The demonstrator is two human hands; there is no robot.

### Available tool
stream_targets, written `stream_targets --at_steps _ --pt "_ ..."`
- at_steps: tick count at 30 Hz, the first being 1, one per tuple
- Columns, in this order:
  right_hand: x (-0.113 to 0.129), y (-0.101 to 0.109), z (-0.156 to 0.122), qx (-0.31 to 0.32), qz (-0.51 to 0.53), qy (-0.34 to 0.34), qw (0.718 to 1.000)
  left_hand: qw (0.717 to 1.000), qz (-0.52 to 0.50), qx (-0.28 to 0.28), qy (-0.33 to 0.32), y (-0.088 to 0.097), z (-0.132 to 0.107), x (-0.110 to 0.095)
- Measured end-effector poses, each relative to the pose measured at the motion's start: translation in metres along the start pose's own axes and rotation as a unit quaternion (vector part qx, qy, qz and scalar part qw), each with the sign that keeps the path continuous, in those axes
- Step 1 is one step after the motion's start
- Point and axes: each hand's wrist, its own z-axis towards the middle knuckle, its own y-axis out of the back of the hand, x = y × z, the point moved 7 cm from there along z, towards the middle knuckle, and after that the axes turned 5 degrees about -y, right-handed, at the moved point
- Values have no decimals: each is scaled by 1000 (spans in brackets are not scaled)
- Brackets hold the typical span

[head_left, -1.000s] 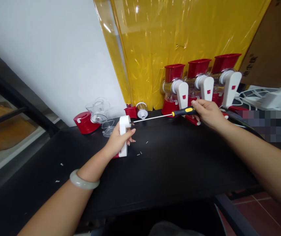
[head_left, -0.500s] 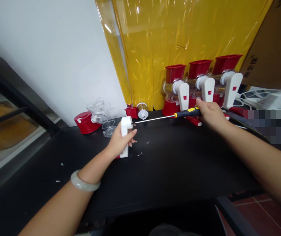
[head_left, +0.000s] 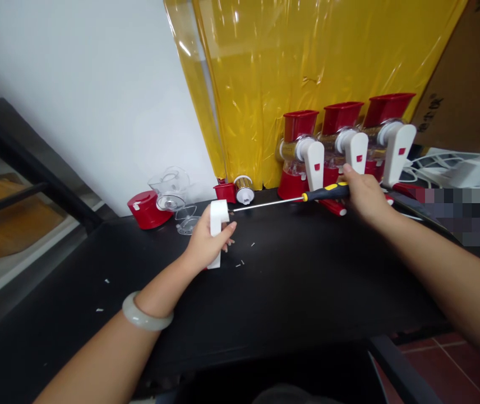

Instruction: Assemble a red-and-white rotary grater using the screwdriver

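My left hand (head_left: 204,240) is wrapped round a white crank handle (head_left: 218,212), held upright above the black table; its lower end is partly hidden by the fingers. My right hand (head_left: 365,195) grips a screwdriver (head_left: 328,192) with a black and yellow grip. Its long metal shaft points left, and the tip is at the round end of the crank handle. Whether the tip sits inside the opening I cannot tell. Behind the left hand are a red base (head_left: 150,210), a clear plastic housing (head_left: 171,196), a small red part (head_left: 225,192) and a grater drum (head_left: 244,189).
Three assembled red and white rotary graters (head_left: 301,151) stand along the back right. White cables and an adapter (head_left: 475,168) lie beyond them. Small white scraps (head_left: 240,264) are scattered on the black table (head_left: 290,297). Yellow wrapping (head_left: 328,50) hangs behind.
Both hands have shifted slightly to the right, with the crank handle and the screwdriver still in them. The crank handle has turned slightly.
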Motion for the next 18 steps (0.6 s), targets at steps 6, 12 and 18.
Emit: stream_targets --at_steps 6,12,18 --pt "14 -1 -6 -21 64 41 997 1000 -25 5 13 -2 0 -1" --pt "12 -12 -7 31 269 24 962 998 -56 -1 38 -2 2 2" --pt "12 -10 -7 44 228 80 969 996 -71 -3 45 0 3 5"
